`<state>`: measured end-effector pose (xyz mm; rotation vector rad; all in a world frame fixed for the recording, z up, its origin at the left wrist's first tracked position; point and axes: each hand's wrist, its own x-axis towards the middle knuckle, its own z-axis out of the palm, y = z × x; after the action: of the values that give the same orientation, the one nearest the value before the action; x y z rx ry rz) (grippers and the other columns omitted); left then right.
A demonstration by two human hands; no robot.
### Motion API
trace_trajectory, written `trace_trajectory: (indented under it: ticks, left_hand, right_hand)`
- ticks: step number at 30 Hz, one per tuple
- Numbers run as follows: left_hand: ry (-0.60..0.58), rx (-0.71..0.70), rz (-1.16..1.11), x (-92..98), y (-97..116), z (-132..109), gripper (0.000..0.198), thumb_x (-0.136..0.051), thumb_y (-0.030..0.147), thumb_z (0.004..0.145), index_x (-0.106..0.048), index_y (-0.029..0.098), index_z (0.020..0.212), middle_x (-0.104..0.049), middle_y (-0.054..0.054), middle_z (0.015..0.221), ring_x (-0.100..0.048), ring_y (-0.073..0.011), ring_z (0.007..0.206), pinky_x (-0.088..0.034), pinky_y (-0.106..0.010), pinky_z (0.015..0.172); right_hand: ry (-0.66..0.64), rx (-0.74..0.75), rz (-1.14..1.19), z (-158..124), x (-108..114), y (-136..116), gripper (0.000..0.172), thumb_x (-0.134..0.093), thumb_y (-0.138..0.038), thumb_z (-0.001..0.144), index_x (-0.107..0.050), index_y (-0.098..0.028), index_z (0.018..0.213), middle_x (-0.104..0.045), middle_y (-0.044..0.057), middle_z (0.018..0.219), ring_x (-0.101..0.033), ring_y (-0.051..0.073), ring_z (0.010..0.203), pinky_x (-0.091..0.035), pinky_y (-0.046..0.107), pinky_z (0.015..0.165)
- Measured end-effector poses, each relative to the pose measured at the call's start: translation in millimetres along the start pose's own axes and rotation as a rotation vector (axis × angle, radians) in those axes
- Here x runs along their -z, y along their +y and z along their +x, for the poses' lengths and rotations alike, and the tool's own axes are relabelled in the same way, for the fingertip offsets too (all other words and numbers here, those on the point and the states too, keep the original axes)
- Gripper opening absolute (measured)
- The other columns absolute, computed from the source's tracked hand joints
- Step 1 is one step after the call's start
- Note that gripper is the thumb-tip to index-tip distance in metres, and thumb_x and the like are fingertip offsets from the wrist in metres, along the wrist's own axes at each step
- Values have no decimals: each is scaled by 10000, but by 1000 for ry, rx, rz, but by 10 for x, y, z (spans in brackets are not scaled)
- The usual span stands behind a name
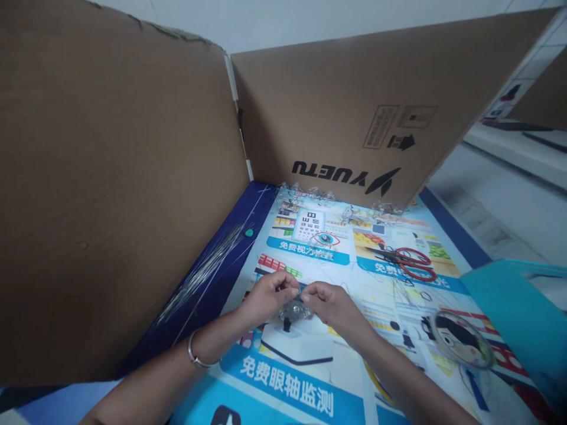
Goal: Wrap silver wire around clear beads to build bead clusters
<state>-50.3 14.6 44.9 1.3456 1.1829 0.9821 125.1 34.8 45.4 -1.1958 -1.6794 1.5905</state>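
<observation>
Between the closed fingertips of the left hand (271,295) and the right hand (328,304) a small silvery piece (293,310), too blurred to be identified, is held just above the poster (287,392); red scissors (410,263) are laid further right; the view behind is blocked by cardboard (336,106).

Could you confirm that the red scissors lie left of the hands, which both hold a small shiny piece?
Not quite: the head view shows the scissors lying right of the hands, not left. The left hand and right hand do both hold the shiny piece.
</observation>
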Motion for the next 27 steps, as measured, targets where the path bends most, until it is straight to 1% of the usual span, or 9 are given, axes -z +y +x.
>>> trace_trajectory:
  ticks: [5, 8, 13, 19, 23, 27]
  left_hand:
    - [31, 23, -36, 5, -31, 8, 185, -641, 321, 730, -581, 147, 740, -512, 25, 648, -435, -91, 560, -336, -203, 533]
    - [58, 30, -53, 7, -37, 9, 192, -648, 322, 723, -576, 146, 743, -494, 32, 631, -425, -87, 550, -331, -201, 526]
    - [58, 26, -62, -2, -22, 3, 179, -632, 310, 736, -580, 145, 780, -501, 28, 654, -428, -88, 566, -341, -197, 529]
    - [49, -15, -25, -17, -17, 3, 160, -637, 293, 741, -597, 141, 774, -535, 15, 666, -466, -106, 612, -355, -204, 557]
    - [11, -21, -83, -13, -4, -10, 201, -639, 331, 756, -597, 138, 795, -547, 15, 659, -474, -98, 589, -356, -205, 557]
    - [-2, 17, -167, 42, 12, -41, 244, -611, 385, 779, -598, 145, 820, -605, -13, 718, -529, -118, 634, -394, -218, 588]
  right_hand:
    - [16, 16, -29, -4, 5, 21, 249, -592, -426, 737, -624, -179, 746, -552, -26, 556, -416, 85, 436, -297, 195, 387]
    - [38, 45, -63, 3, 20, 40, 205, -593, -380, 738, -630, -179, 748, -573, -23, 588, -444, 94, 473, -326, 205, 426]
    - [40, 86, -139, 11, 18, 45, 161, -585, -331, 746, -650, -184, 738, -583, -25, 587, -492, 120, 531, -348, 225, 494]
    - [55, 132, -242, 29, -38, 41, 155, -596, -316, 740, -664, -195, 671, -526, -41, 522, -421, 113, 493, -282, 230, 476]
    - [29, 175, -275, 18, -30, 25, 173, -581, -311, 759, -653, -203, 644, -543, -34, 560, -444, 125, 535, -304, 237, 510]
    - [-36, 189, -286, -6, 37, 18, 199, -566, -340, 782, -642, -208, 654, -570, -22, 606, -472, 139, 567, -337, 242, 528]
